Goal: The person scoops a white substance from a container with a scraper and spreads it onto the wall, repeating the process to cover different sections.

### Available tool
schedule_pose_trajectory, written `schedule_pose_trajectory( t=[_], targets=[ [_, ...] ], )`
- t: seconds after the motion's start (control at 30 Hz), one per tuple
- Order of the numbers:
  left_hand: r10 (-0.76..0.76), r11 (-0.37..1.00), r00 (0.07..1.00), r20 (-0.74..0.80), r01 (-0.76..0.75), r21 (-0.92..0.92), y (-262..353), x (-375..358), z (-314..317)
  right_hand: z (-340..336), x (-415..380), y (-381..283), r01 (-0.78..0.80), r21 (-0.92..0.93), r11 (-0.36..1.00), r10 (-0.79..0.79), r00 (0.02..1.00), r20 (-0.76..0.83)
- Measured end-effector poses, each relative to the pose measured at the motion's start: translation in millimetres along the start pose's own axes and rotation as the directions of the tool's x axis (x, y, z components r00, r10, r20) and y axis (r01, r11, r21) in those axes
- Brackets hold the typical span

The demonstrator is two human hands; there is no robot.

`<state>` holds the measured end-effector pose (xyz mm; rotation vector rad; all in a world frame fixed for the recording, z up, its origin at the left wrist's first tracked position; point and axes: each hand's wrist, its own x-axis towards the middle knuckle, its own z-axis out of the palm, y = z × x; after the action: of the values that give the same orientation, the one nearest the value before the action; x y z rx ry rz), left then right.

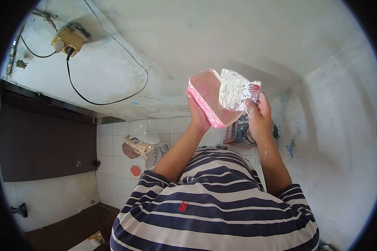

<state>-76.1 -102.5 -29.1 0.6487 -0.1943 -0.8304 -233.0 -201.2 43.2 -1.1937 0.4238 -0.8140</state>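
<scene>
My left hand (199,113) grips a pink plastic tub (205,102) by its long side, fingers underneath it. White smears coat the tub's rim and inner walls. In my right hand (259,115) is a wide scraper (235,90), its blade thickly covered with white paste. Thumb and fingers close round the scraper's short handle end, where a bit of red shows. The blade overlaps the right side of the tub in this view. White specks dot my right thumb and forearm.
A plastered wall (171,37) rises ahead, with a socket box (69,39) and a loose black cable (109,103) at left. On the tiled floor (117,142) lie a crumpled sack (157,152), a red round lid (135,170) and a paint-stained bucket (244,131). A dark panel (46,142) stands left.
</scene>
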Motion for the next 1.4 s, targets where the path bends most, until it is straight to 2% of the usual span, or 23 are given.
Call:
schedule_pose_trajectory(
  t=[0.03, 0.07, 0.13, 0.17, 0.23, 0.27, 0.33, 0.43, 0.47, 0.53, 0.57, 0.67, 0.8, 0.87, 0.93, 1.0, 1.1, 1.2, 1.23, 1.27, 1.3, 1.33, 1.4],
  targets=[
    [-0.026, 1.000, 1.000, -0.017, 0.026, -0.013, 3.1, -2.6, -0.1, 0.3, -0.6, 3.8, -0.063, 0.060, 0.996, 0.065, 0.997, -0.041],
    [-0.045, 0.999, 0.998, -0.032, 0.044, -0.026, 6.3, -3.2, 0.7, 1.4, -1.8, 4.1, -0.058, 0.056, 0.997, 0.060, 0.997, -0.039],
    [-0.057, 0.998, 0.998, -0.024, 0.056, -0.042, 10.9, -7.3, -1.1, 12.6, -8.7, -3.3, -0.071, 0.271, 0.960, 0.087, 0.995, -0.046],
    [-0.076, 0.996, 0.997, -0.013, 0.075, -0.053, 13.9, -9.0, -1.7, 10.7, -9.2, 2.2, -0.056, 0.276, 0.959, 0.072, 0.996, -0.048],
    [-0.077, 0.995, 0.997, -0.008, 0.076, -0.060, 17.3, -11.9, -1.5, 6.5, -6.1, 12.9, -0.125, 0.372, 0.920, 0.152, 0.987, -0.046],
    [-0.077, 0.994, 0.997, -0.019, 0.076, -0.076, 17.7, -11.4, -1.0, 4.6, -4.2, 16.0, -0.103, 0.372, 0.922, 0.131, 0.990, -0.051],
    [-0.072, 0.994, 0.997, 0.006, 0.072, -0.087, 15.4, -9.6, -5.2, 7.6, -2.4, 10.5, -0.161, 0.503, 0.849, 0.184, 0.983, 0.004],
    [-0.109, 0.985, 0.994, 0.023, 0.111, -0.128, 10.9, -8.8, -12.5, 3.2, 4.1, 15.5, -0.181, 0.562, 0.807, 0.225, 0.974, -0.009],
    [-0.095, 0.985, 0.994, 0.045, 0.100, -0.140, 9.5, -7.9, -13.7, 4.3, 5.4, 10.2, -0.153, 0.558, 0.816, 0.196, 0.980, -0.018],
    [-0.066, 0.990, 0.994, 0.085, 0.076, -0.122, 6.9, -6.9, -13.2, 11.0, 9.7, -3.5, -0.133, 0.678, 0.723, 0.178, 0.984, 0.003],
    [-0.059, 0.990, 0.991, 0.118, 0.073, -0.119, 4.6, -1.5, -9.0, 11.2, 23.7, -13.3, -0.106, 0.677, 0.728, 0.145, 0.989, 0.000],
    [-0.133, 0.977, 0.985, 0.113, 0.149, -0.150, 6.0, 0.3, 18.9, 4.0, 54.1, -47.0, -0.044, 0.696, 0.717, 0.132, 0.989, -0.073],
    [-0.154, 0.981, 0.977, 0.145, 0.169, -0.100, -18.0, 8.7, 21.8, -3.2, 88.0, -110.1, 0.067, 0.663, 0.745, -0.038, 0.998, -0.058],
    [-0.186, 0.969, 0.972, 0.145, 0.206, -0.138, -32.1, 10.9, 22.0, -2.2, 105.2, -151.9, 0.201, 0.650, 0.733, -0.114, 0.978, -0.174],
    [-0.184, 0.967, 0.965, 0.185, 0.211, -0.144, -40.2, 9.2, 26.4, 0.6, 124.8, -197.5, 0.296, 0.649, 0.701, -0.233, 0.955, -0.184],
    [-0.175, 0.967, 0.961, 0.214, 0.209, -0.146, -45.2, 11.5, 32.2, 8.4, 143.9, -247.4, 0.442, 0.616, 0.652, -0.400, 0.891, -0.216],
    [-0.197, 0.962, 0.958, 0.210, 0.230, -0.147, -50.1, 13.8, 36.8, 21.7, 176.7, -317.0, 0.663, 0.482, 0.573, -0.620, 0.735, -0.274],
    [-0.176, 0.967, 0.968, 0.178, 0.204, -0.151, -58.4, 17.6, 40.2, 36.2, 203.7, -382.4, 0.816, 0.326, 0.478, -0.748, 0.572, -0.336],
    [-0.166, 0.968, 0.968, 0.186, 0.196, -0.156, -61.7, 18.3, 39.8, 36.6, 216.1, -400.4, 0.818, 0.330, 0.472, -0.755, 0.568, -0.327],
    [-0.178, 0.966, 0.967, 0.183, 0.207, -0.158, -62.9, 18.5, 36.5, 36.8, 228.8, -416.6, 0.924, -0.032, 0.382, -0.873, 0.349, -0.341],
    [-0.189, 0.963, 0.965, 0.183, 0.219, -0.159, -64.6, 18.3, 37.3, 36.3, 236.7, -431.4, 0.895, -0.386, 0.223, -0.956, 0.123, -0.267],
    [-0.191, 0.963, 0.967, 0.170, 0.218, -0.158, -65.4, 17.6, 39.3, 39.1, 236.9, -443.2, 0.900, -0.381, 0.212, -0.958, 0.114, -0.263],
    [-0.164, 0.974, 0.968, 0.191, 0.190, -0.126, -64.3, 16.4, 44.5, 42.8, 236.7, -465.1, 0.823, -0.566, -0.049, -0.988, -0.123, -0.093]
  ],
)
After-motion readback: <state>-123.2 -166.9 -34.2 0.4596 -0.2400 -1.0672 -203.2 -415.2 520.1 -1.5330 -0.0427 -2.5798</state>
